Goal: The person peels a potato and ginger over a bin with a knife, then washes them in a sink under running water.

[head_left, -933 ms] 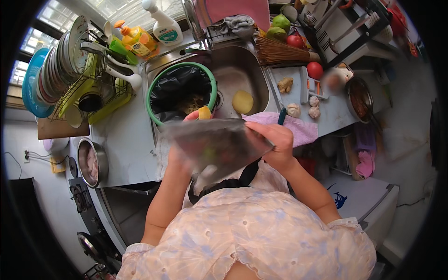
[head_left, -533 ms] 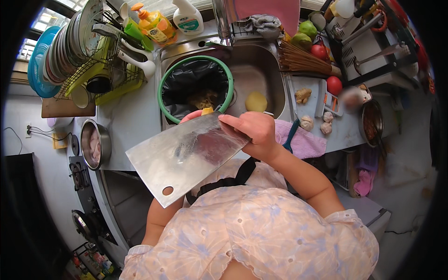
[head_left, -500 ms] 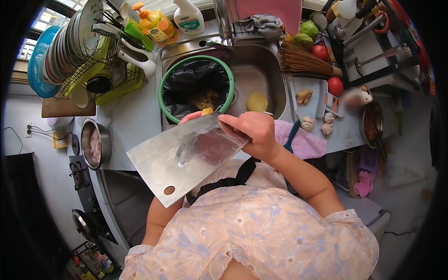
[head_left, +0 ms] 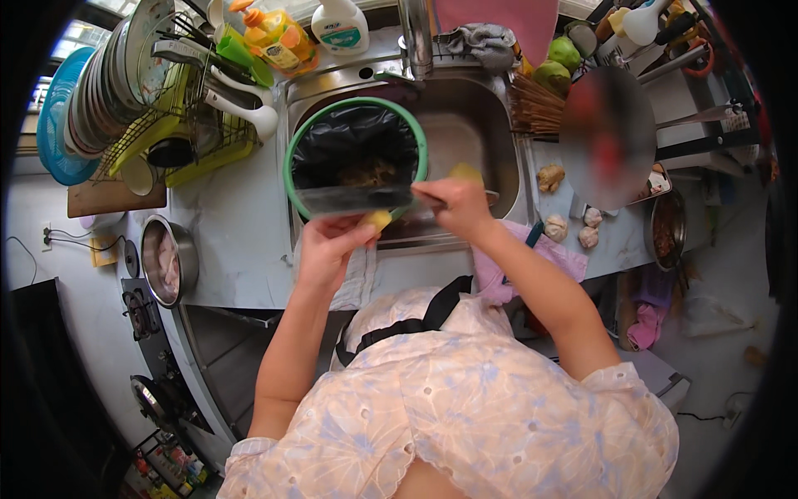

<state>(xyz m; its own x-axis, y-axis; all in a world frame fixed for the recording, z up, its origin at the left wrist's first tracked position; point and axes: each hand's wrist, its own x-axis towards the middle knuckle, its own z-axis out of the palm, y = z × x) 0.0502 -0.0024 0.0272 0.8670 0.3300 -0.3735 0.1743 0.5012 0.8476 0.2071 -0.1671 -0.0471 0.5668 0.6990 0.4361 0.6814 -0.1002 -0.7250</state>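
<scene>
Cleaver (head_left: 353, 199) | right fingers (head_left: 453, 193) curled tight round its handle | left fingers (head_left: 357, 238) pinching yellow chunk (head_left: 377, 219) | near green-rimmed bin (head_left: 290, 166)

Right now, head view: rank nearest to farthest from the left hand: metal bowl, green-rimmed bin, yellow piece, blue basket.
From the left hand:
1. Yellow piece: held in it.
2. Green-rimmed bin: just beyond the hand.
3. Metal bowl: off to the left.
4. Blue basket: far upper left of the picture.

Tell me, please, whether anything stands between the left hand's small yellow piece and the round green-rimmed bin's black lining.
Yes: the broad grey metal cleaver blade in the right hand apparently crosses between the yellow piece and black lining.
</scene>
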